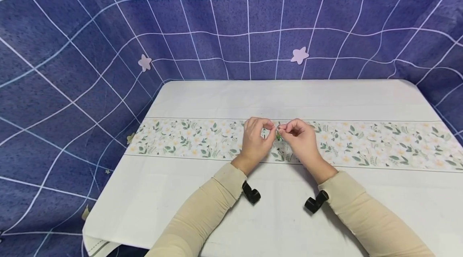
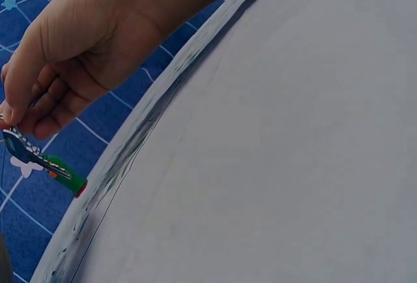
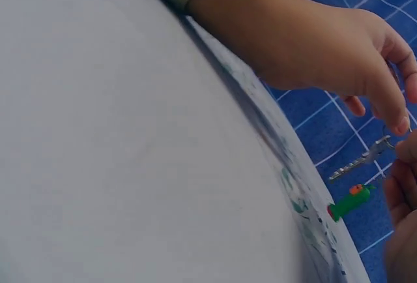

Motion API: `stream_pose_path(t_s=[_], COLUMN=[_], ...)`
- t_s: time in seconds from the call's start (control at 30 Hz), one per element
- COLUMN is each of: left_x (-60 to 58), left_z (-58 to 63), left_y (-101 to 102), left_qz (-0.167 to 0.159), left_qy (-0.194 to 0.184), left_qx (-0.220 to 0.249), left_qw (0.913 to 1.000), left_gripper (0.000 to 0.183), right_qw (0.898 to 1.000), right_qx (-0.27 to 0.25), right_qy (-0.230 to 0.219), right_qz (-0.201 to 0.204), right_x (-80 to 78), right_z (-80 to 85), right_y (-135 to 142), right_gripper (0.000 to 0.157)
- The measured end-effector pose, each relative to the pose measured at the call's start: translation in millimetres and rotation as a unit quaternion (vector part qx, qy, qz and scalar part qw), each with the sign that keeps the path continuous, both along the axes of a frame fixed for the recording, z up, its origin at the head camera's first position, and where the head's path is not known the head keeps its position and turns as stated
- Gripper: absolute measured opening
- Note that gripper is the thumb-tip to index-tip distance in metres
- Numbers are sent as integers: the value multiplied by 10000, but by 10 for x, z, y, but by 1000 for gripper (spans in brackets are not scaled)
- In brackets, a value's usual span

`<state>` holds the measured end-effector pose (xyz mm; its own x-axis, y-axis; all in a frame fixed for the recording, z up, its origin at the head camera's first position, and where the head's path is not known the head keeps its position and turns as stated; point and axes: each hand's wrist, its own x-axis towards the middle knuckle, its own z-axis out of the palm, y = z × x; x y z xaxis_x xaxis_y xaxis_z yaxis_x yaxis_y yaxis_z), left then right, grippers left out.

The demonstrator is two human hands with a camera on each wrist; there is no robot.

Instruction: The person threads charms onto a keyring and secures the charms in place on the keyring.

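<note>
My left hand (image 1: 255, 138), right hand (image 1: 302, 138) pinch a key ring (image 3: 389, 141)

Toothed metal key (image 3: 360, 160) slants tip-down beside tubular green charm (image 3: 350, 203).

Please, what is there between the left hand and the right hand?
Between the left hand and right hand are a metal key and a green charm. The right wrist view shows both; the head view shows green in the gap.

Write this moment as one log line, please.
left-hand grip: pinches keychain | right-hand grip: pinches keychain | key: dangling | green charm: dangling beside key | floral table runner: beneath hands
</note>
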<state>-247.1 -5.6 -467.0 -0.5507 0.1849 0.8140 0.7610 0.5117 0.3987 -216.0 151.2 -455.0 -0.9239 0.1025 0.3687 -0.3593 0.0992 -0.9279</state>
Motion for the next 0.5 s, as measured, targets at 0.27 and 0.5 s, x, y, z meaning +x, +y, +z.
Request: stream_pose_path(t_s=[0.27,0.5], left_x=[7,16], left_z=[-5,14], left_y=[13,37], left_qz=[225,413], left_qy=[17,94], left_qx=[-52,-169], left_qw=[9997,9990], left_gripper=[18,15], right_qw=[9955,9799], right_qx=[499,1184], right_qy=[599,1218], right_qz=[-539,-1050], right_x=[30,13], right_z=[-38,-92], right_y=[-75,-108], right_gripper=[20,23])
